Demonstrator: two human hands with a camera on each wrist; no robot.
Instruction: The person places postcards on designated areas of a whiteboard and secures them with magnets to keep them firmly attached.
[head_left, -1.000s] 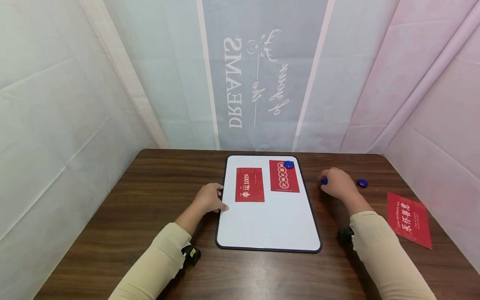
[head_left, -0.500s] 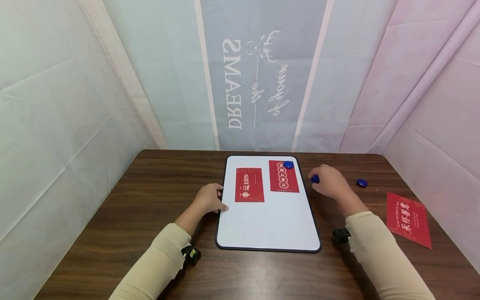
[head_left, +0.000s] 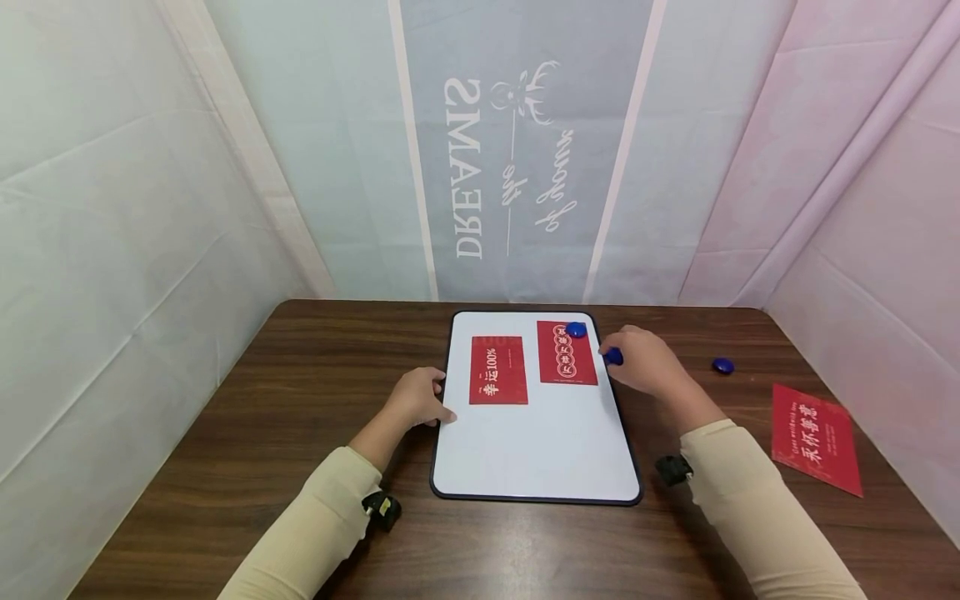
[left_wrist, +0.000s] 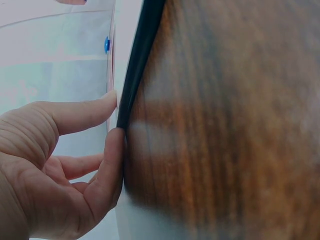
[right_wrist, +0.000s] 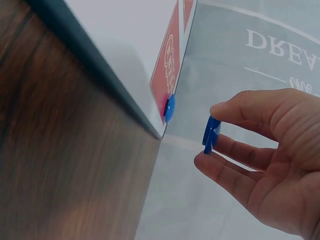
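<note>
A whiteboard [head_left: 536, 454] with a dark frame lies on the table. My left hand [head_left: 415, 397] holds its left edge, thumb over the white face and fingers against the dark frame [left_wrist: 134, 75]. Between the thumb and fingers of my right hand [head_left: 643, 361] is a round blue magnet [right_wrist: 212, 132], held just above the board's right edge. Two red cards lie on the board: a left card [head_left: 498, 370] and a right card [head_left: 567, 353]. Another blue magnet [head_left: 576, 330] sits on the right card's upper right corner.
Right of the board, a third blue magnet [head_left: 723, 366] lies on the wooden table [head_left: 360, 333]. Nearer the right edge lies another red card [head_left: 817, 439]. Fabric curtains [head_left: 337, 150] stand behind the table and along both sides.
My right hand has moved left with the blue magnet, from the bare table to the board's right edge. My left hand, the board and the cards have stayed in place.
</note>
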